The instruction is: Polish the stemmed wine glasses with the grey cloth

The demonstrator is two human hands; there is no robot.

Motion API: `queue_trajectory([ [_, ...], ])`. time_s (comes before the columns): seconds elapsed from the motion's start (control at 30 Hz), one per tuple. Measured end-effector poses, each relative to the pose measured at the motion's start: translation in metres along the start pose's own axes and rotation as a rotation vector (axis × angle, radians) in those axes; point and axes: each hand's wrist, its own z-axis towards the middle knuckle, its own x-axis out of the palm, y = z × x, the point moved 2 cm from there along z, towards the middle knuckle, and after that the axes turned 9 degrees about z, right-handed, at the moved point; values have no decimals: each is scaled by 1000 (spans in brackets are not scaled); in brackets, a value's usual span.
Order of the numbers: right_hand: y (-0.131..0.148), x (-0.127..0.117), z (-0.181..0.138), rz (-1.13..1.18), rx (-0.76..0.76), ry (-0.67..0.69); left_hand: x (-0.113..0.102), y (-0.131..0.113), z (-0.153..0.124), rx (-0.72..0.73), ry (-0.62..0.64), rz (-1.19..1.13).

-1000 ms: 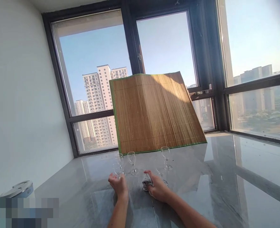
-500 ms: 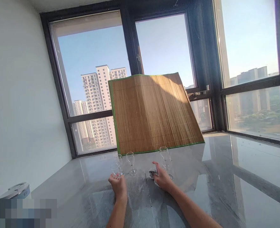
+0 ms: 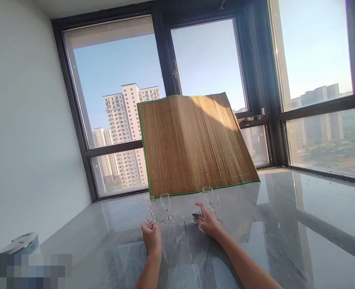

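Observation:
My left hand (image 3: 152, 237) is closed, thumb and fingers pinched at the lower part of a small clear wine glass (image 3: 147, 211); its bowl shows above my fingers. Just behind that one stands another glass (image 3: 150, 199), partly overlapped by it. To their right, a stemmed glass (image 3: 165, 201) rests upright on the grey surface. My right hand (image 3: 209, 223) grips a crumpled grey-white cloth (image 3: 197, 216), with the index finger lifted. Behind this hand are more clear glasses (image 3: 207, 194), overlapping and partly hidden by it.
A bamboo mat (image 3: 195, 144) with green edging leans against the dark window frame (image 3: 162, 48) behind the glasses. The glossy grey tiled surface (image 3: 129, 261) runs up to the windows. At the lower left sits a lidded tub (image 3: 28, 244), partly covered by blurred blocks.
My right hand and the cloth have shifted slightly to the right. My left hand has moved a little and stays at the wine glass. The standing glasses keep their places.

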Motion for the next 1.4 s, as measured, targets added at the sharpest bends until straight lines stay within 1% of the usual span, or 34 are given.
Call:
queue_trajectory([
  [0.13, 19, 3, -7, 47, -83, 1, -1, -8, -10, 71, 65, 84],
  [0.2, 31, 8, -13, 95, -135, 0, 1, -14, -17, 163, 87, 169],
  [0.23, 37, 11, -17, 120, -166, 0, 2, -17, -21, 234, 83, 212],
  [0.3, 47, 17, -24, 160, -225, 0, 4, -22, -30, 405, 38, 301],
  [0.37, 56, 24, -30, 180, -265, 7, 6, -27, -40, 546, -38, 414],
  [0.43, 64, 30, -36, 185, -299, 33, 7, -30, -50, 632, -96, 532],
  [0.5, 71, 34, -40, 165, -340, 74, 8, -32, -59, 710, -106, 629],
  [0.6, 79, 34, -44, 79, -425, 92, 12, -35, -70, 814, -48, 704],
  [0.7, 81, 27, -42, -16, -491, 28, 18, -35, -76, 888, 54, 699],
  [0.77, 78, 21, -38, -67, -479, -43, 20, -34, -78, 934, 108, 682],
  [0.83, 72, 14, -33, -117, -423, -134, 21, -32, -77, 951, 139, 659],
  [0.9, 64, 8, -29, -152, -343, -212, 21, -32, -75, 927, 150, 615],
  [0.97, 57, 5, -26, -152, -261, -243, 21, -31, -73, 885, 148, 566],
  [1.07, 51, 10, -24, -74, -193, -195, 22, -30, -69, 842, 134, 541],
  [1.2, 50, 21, -24, 107, -210, -81, 24, -28, -67, 798, 138, 575],
  [1.4, 54, 22, -23, 416, -223, -35, 20, -31, -68, 809, 161, 587],
])
